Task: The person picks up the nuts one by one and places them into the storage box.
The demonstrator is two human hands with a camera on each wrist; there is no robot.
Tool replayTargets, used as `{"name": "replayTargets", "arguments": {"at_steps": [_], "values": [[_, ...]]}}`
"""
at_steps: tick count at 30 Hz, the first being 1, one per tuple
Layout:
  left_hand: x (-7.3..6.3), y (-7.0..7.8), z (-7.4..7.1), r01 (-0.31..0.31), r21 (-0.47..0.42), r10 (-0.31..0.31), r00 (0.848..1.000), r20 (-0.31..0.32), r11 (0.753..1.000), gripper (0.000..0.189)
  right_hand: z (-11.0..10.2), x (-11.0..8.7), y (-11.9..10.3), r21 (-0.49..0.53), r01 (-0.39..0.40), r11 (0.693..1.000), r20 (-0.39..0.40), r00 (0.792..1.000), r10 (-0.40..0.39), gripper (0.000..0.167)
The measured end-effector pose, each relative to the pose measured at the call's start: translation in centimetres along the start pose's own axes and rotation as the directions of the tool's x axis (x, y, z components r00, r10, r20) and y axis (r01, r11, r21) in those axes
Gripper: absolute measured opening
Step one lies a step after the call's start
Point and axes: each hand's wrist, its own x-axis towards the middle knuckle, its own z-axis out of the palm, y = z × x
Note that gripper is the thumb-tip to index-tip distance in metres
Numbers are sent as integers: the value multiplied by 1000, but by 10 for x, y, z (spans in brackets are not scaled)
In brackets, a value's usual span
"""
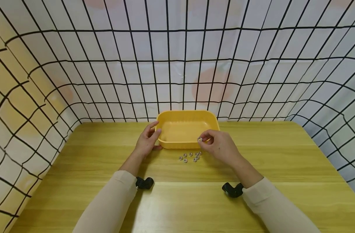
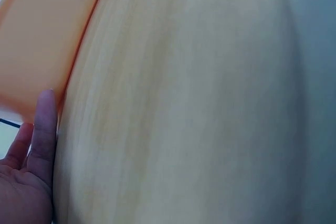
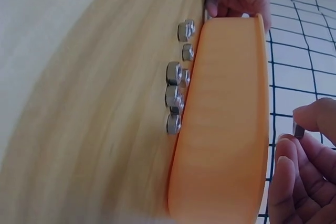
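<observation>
My right hand point(image 1: 222, 145) pinches a small silver hex nut point(image 1: 199, 139) between thumb and fingertips, over the front right rim of a yellow tray point(image 1: 177, 145). From the right wrist, that nut point(image 3: 298, 130) shows edge-on, raised beyond the tray's rim. My left hand point(image 1: 146, 139) rests against the tray's left end, with its fingers fairly straight along the wall; in the left wrist view one extended digit point(image 2: 45, 129) lies against the tray. Several more hex nuts point(image 1: 185, 160) lie on the table just in front of the tray. The tray's visible floor holds nothing.
The wood-grain table point(image 1: 177, 207) runs under everything. Behind the tray and along both sides stands a black wire grid point(image 1: 177, 61), with pale patterned sheeting behind it. Black wrist mounts point(image 1: 145, 183) stick out at both sleeve cuffs.
</observation>
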Motion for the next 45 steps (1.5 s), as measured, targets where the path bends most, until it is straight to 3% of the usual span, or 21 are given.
{"name": "replayTargets", "arguments": {"at_steps": [19, 32, 45], "values": [[-2, -1, 3, -28, 22, 28, 1000, 1, 999, 49, 4, 29, 8, -59, 27, 998, -65, 997, -31, 15], [-4, -1, 4, -14, 16, 14, 1000, -10, 1000, 48, 13, 44, 7, -70, 23, 997, -23, 999, -24, 17], [-4, 4, 2, -20, 4, 19, 1000, 10, 1000, 51, 20, 68, 1, -123, 4, 992, 82, 997, 6, 19]]}}
